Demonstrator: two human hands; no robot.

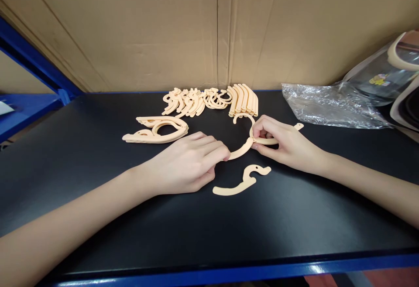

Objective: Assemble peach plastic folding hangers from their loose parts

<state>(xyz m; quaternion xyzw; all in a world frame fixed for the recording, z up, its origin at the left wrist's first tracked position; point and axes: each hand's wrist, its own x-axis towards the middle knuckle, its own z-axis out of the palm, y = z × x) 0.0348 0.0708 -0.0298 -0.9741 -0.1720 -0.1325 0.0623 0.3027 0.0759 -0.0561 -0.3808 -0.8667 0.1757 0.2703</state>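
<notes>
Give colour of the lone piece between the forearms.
Lone piece: pale beige, best in head view.

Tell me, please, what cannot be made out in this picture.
- Head view: whether the left hand grips the curved piece; its own knuckles hide its fingertips.
- Head view: part of the strip, covered by the right hand.
- Head view: the see-through container's full shape, cut off by the right edge.
- Head view: the back pile's exact count; its pieces overlap.

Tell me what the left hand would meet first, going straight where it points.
Past the curved beige piece it touches, the left hand would probably meet the right hand first, though depth is unclear.
</notes>
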